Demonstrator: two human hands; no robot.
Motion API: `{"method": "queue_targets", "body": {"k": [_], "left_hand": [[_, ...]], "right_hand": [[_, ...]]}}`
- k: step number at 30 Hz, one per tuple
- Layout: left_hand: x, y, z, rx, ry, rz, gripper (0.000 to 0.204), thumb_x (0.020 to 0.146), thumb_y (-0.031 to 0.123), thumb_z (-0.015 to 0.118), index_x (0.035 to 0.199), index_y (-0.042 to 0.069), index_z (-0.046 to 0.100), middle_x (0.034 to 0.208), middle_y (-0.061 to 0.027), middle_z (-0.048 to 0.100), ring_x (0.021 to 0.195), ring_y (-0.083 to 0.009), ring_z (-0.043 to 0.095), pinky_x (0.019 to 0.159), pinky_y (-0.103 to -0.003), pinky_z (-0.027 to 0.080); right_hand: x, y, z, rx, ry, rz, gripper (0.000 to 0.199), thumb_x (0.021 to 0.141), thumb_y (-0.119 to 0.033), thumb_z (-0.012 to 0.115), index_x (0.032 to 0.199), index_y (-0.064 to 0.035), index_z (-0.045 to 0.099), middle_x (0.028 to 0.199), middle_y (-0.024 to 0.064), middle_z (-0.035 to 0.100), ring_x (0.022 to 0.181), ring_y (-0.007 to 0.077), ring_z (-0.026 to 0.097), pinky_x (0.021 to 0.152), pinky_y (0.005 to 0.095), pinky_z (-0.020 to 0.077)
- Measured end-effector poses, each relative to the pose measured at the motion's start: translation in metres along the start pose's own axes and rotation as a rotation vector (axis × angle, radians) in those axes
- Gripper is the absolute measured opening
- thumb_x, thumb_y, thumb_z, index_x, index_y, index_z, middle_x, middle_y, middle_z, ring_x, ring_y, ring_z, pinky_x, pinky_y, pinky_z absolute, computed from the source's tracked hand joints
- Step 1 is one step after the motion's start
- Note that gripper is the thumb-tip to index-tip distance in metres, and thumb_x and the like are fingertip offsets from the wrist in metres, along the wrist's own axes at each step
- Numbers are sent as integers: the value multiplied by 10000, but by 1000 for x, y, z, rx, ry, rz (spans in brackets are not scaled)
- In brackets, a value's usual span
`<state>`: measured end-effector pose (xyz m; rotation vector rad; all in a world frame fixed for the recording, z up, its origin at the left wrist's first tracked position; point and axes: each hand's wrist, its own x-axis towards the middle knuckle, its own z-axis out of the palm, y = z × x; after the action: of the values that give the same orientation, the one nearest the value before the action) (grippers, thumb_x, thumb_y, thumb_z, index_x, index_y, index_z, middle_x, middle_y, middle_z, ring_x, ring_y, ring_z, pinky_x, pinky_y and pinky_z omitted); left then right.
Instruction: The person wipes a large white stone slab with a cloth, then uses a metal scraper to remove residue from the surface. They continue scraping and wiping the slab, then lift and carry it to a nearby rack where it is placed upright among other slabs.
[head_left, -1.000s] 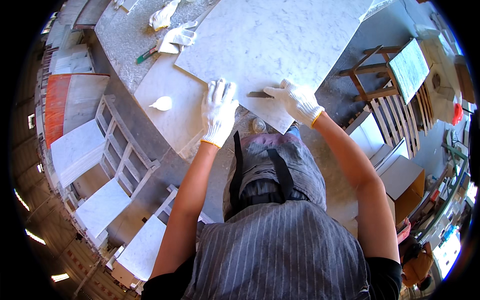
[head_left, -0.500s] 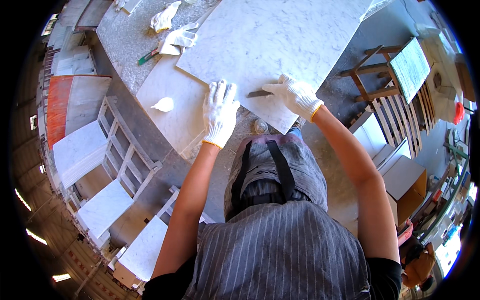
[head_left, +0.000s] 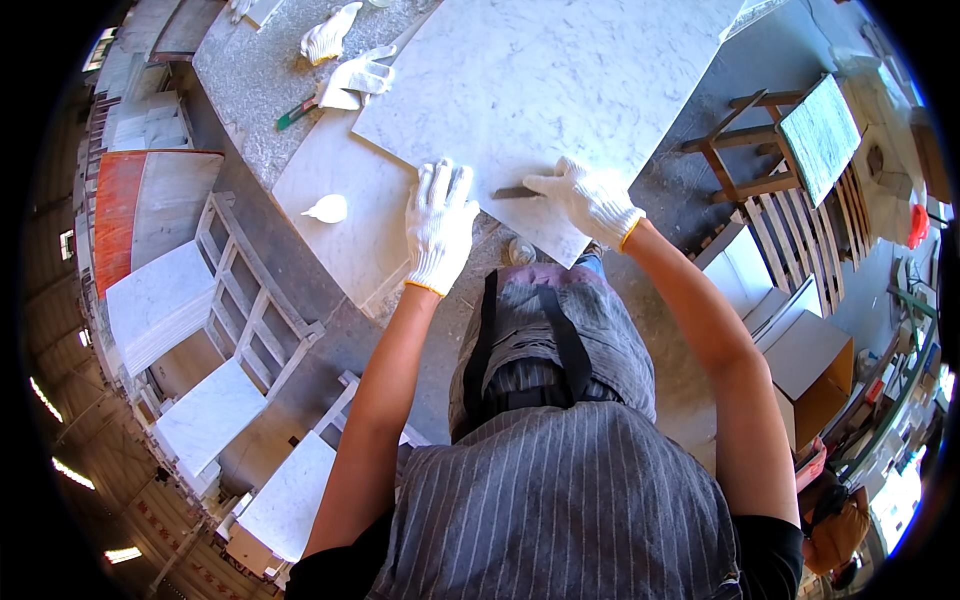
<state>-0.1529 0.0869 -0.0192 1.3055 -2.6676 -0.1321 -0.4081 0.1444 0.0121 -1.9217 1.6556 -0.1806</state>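
Observation:
A large grey-veined white marble slab (head_left: 560, 90) lies partly over another white slab (head_left: 335, 170). My left hand (head_left: 441, 222), in a white knit glove, rests with fingers stretched out and together at the upper slab's near left edge. My right hand (head_left: 592, 200), gloved the same, grips a dark flat blade (head_left: 515, 192) against the slab near its closest corner. The blade points left toward my left hand, and its grip end is hidden in my fingers. On the lower slab lies a small white pointed-nozzle bottle (head_left: 327, 209).
Two loose white gloves (head_left: 330, 33) and a green-handled tool (head_left: 297, 113) lie on the dusty worktable (head_left: 245, 90). Slabs lean on wooden racks (head_left: 255, 280) to the left. On the right stand a wooden stool (head_left: 750, 150), a slatted pallet (head_left: 795, 240) and an open box (head_left: 825, 370). Another person (head_left: 838, 530) is far right.
My right hand and the dark blade have shifted very slightly left along the slab. My left hand has stayed in place.

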Motion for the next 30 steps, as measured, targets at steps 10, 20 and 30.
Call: {"method": "queue_targets", "body": {"k": [10,20,30], "left_hand": [[1,2,-1,14,-27,-20,497,909,272,621,1377,115,563,1474,-166,474,1373,-405,406,1144,-483,335],[1,1,-2,18,-35,-16,491,909,270,625,1372,117,563,1464,-170,484,1364,-405,416,1137,-490,344],[1,1,-3,-23,-14,-19,497,887,223,655,1364,112,574,1457,-175,484,1363,-434,409,1128,-494,355]], "right_hand": [[9,1,0,218,-66,175,343,979,-203,510,1296,-238,637,1152,153,614,970,325,660,805,390,538],[9,8,11,155,-7,61,441,964,-348,540,1285,-52,608,1078,192,664,917,301,663,785,355,522],[-8,-1,8,-42,78,-101,419,909,-104,546,1292,-261,615,1019,146,634,860,315,668,756,397,555]]}}
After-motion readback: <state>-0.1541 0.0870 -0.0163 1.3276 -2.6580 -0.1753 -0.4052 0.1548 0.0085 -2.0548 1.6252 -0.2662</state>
